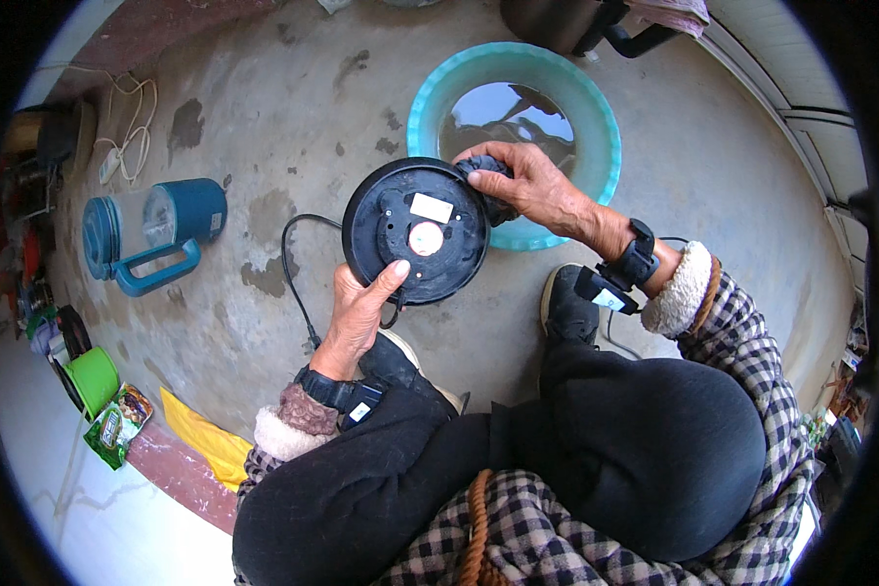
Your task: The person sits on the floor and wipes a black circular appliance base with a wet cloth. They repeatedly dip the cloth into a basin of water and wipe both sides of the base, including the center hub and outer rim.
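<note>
My left hand (pixel 362 308) grips the lower edge of a round black plastic base (pixel 381 242), thumb across its face. The base looks like that of an electric kettle; its underside, with a white label and a round sticker, faces me. A black power cord (pixel 287 256) hangs from it to the left and ends in a plug near my left wrist. In my right hand (pixel 524 179) is a bunched dark cloth (pixel 499 209), pressed against the base's upper right rim. Just beyond, a turquoise plastic basin (pixel 608 143) holds murky water.
A blue and clear kettle-like jug (pixel 190 212) lies on its side on the concrete floor (pixel 315 95). Behind it is a white extension cord (pixel 143 135). A dark metal pot (pixel 549 22) stands past the basin. A yellow sheet (pixel 209 439) and a green packet (pixel 117 425) lie at lower left.
</note>
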Demonstrator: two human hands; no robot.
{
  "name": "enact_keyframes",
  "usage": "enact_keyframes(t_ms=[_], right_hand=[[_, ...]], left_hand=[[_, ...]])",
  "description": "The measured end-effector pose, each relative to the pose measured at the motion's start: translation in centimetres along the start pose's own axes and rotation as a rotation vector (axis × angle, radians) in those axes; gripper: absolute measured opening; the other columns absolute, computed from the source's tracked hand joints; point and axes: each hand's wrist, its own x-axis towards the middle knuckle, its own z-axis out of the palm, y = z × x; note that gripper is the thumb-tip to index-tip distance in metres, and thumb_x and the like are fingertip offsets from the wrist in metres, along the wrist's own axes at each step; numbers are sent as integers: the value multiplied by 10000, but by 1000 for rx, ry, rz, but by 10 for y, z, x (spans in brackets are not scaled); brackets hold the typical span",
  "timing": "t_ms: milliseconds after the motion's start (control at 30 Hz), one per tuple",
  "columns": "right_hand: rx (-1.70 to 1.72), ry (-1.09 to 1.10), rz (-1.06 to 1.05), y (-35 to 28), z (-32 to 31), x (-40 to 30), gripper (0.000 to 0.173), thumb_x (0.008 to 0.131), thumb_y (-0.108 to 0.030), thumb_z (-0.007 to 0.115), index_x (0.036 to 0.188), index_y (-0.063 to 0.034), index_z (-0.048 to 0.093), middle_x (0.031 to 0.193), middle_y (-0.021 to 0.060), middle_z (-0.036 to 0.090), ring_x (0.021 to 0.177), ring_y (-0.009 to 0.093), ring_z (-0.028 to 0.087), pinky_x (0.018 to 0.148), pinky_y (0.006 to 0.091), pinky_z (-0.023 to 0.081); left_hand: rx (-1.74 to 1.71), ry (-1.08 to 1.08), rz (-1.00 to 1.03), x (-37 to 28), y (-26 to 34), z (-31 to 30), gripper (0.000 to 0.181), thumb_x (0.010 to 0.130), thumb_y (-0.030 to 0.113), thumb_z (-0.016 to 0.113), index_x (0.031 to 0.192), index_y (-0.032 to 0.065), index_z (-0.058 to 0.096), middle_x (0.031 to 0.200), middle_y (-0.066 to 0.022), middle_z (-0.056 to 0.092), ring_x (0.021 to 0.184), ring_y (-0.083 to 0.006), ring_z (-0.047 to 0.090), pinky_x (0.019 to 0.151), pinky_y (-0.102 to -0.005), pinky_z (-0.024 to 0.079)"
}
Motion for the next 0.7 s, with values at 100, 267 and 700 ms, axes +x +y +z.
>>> enact_keyframes(t_ms=[100,267,700], right_hand=[[119,-16,70,6,-7,-2,352,1023,-244,635,1276,0,657,1024,44,697,866,96,626,797,259,543],[359,-51,111,21,-13,1,358,1039,-245,611,1309,-13,647,1097,55,723,943,106,673,916,272,556],[-28,71,-115,17,-17,0,263,984,-172,579,1198,-56,678,1180,91,647,1006,181,621,958,315,532]], left_hand=[[12,-12,97,2,0,1,272,933,147,771,1139,-25,722,1080,-57,742,918,-107,670,823,-279,548],[17,-7,74,1,1,5,243,935,174,772,1077,-20,737,1011,-53,744,847,-80,657,736,-245,534],[159,3,17,6,-6,0,236,931,251,773,982,25,726,768,34,671,562,-8,502,470,-190,373]])
